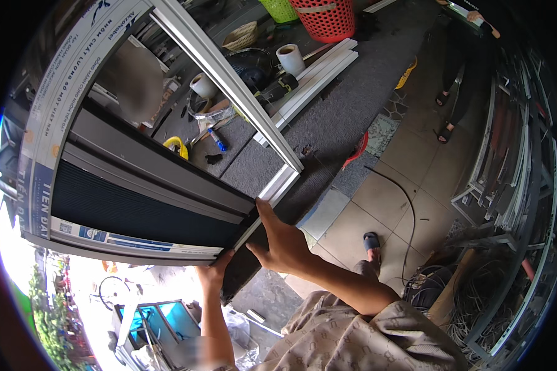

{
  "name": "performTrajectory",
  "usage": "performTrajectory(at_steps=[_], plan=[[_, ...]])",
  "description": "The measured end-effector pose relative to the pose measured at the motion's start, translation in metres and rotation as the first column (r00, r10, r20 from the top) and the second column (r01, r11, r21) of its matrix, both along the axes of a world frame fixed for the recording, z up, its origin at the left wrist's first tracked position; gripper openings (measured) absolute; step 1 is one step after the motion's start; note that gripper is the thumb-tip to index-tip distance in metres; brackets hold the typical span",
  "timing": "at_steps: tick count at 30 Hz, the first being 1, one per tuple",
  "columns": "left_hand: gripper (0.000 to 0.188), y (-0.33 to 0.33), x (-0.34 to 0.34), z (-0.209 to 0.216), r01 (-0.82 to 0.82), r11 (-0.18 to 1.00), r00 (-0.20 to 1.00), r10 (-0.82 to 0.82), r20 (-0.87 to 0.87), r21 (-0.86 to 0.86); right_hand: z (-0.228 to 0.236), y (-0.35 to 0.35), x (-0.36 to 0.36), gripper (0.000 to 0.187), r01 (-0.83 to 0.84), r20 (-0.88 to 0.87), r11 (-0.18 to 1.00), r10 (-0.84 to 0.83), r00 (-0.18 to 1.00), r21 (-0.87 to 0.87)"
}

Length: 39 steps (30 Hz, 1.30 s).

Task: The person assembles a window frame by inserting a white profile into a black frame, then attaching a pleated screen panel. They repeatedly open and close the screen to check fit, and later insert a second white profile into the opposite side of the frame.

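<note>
A pleated insect screen in a white frame [228, 87] stands tilted in front of me, with printed protective film on its far left side. Within the frame lie a grey sliding bar [139, 153] and dark pleated mesh [127, 204]. My left hand [213, 273] is closed on the frame's lower edge near the corner. My right hand [283, 242] grips the near side of the frame, thumb and forefinger apart around its edge, the forefinger touching the end of the grey bar. Some fingers of both hands are hidden.
Beyond the frame, a grey-carpeted surface holds white profiles [322, 77], a film roll [291, 60], a blue-handled tool [217, 140] and a red basket [325, 18]. A person in dark clothes [470, 68] stands at right, near racks of metal profiles [510, 142]. A cable [408, 204] crosses the tiles.
</note>
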<state>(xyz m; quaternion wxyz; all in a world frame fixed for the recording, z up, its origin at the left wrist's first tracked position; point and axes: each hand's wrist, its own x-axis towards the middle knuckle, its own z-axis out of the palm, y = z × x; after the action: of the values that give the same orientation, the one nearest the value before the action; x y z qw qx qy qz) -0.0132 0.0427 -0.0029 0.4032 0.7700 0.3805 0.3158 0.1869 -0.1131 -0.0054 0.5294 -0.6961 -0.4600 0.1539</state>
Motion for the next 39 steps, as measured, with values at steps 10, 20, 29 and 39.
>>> performTrajectory(at_steps=[10,20,29,39], plan=[[0.037,-0.003,0.001,0.002,-0.015,0.999,0.999,0.017,-0.044,0.029,-0.013,0.003,-0.015,0.111,0.032,0.127,0.996,-0.021,0.992,-0.088],[0.048,-0.004,0.001,0.003,-0.020,0.999,1.000,0.020,0.011,-0.029,-0.026,-0.005,-0.031,0.104,0.136,0.183,0.968,-0.175,0.967,0.209],[0.056,-0.012,0.002,0.009,-0.155,0.986,0.976,0.144,-0.163,-0.057,-0.037,-0.012,-0.033,0.076,0.092,0.082,0.932,-0.129,0.988,0.350],[0.048,-0.017,0.010,-0.013,-0.096,0.991,0.991,0.104,0.086,-0.092,-0.104,0.005,-0.044,0.048,0.029,-0.073,0.757,0.024,0.997,0.653]])
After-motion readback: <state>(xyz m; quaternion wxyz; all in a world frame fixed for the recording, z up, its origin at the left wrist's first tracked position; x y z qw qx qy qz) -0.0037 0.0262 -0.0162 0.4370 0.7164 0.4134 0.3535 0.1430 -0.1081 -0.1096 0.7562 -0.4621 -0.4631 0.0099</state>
